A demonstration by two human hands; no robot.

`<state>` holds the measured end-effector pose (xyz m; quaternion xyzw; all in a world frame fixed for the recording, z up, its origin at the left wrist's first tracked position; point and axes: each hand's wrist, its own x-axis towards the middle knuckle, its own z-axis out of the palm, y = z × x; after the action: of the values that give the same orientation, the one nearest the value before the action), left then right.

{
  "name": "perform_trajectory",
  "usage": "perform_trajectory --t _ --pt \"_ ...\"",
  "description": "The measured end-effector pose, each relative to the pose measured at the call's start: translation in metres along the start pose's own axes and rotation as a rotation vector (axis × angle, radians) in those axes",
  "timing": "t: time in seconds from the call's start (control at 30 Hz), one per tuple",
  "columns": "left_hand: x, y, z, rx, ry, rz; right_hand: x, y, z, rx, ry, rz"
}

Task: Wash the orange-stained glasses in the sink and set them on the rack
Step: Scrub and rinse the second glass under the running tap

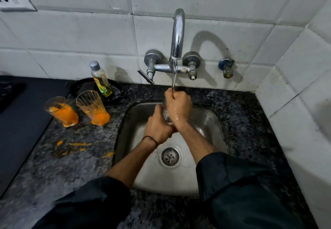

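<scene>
Speckled granite (241, 114) surrounds the steel sink (211, 121) at centre frame, where my left hand (157, 130) grips the glass (167, 118) low and my right hand (179, 106) curls round its top under the stream (174, 78); I'd rotate it slowly with a firm hold, since wet glass likely slips

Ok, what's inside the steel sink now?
The left hand and right hand grip a clear drinking glass under running water, plus the round metal drain. The hands cover most of the glass.

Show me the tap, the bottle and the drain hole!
tap (177, 37): head view, on the curved spout.
bottle (101, 81): head view, on the label.
drain hole (170, 157): head view, on the metal strainer.
</scene>
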<state>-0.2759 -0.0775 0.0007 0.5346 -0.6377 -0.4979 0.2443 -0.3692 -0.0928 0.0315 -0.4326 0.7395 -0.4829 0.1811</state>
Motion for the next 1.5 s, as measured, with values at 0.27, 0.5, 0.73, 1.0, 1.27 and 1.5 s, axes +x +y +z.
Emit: perform_trajectory --t 0.27,0.5,0.73,1.0,1.27,1.5 --pt "-0.005 0.002 -0.028 -0.587 -0.464 -0.113 0.009 0.000 -0.008 0.542 -0.073 0.327" --pt "-0.007 0.008 -0.002 0.208 0.086 0.103 -0.004 -0.015 -0.003 -0.167 0.025 -0.015" --pt "0.014 0.008 -0.025 -0.349 -0.376 -0.074 0.015 0.014 -0.011 0.354 -0.071 0.271" --pt "0.053 -0.003 -0.030 0.322 -0.101 0.503 0.020 0.020 -0.041 -0.255 -1.040 -0.141" --pt "0.081 0.005 -0.037 0.444 -0.380 0.593 0.014 0.027 -0.038 -1.241 -0.786 -0.802" --pt "0.075 -0.002 -0.036 0.466 -0.266 0.614 0.001 0.024 -0.009 -0.369 -0.919 -0.126"
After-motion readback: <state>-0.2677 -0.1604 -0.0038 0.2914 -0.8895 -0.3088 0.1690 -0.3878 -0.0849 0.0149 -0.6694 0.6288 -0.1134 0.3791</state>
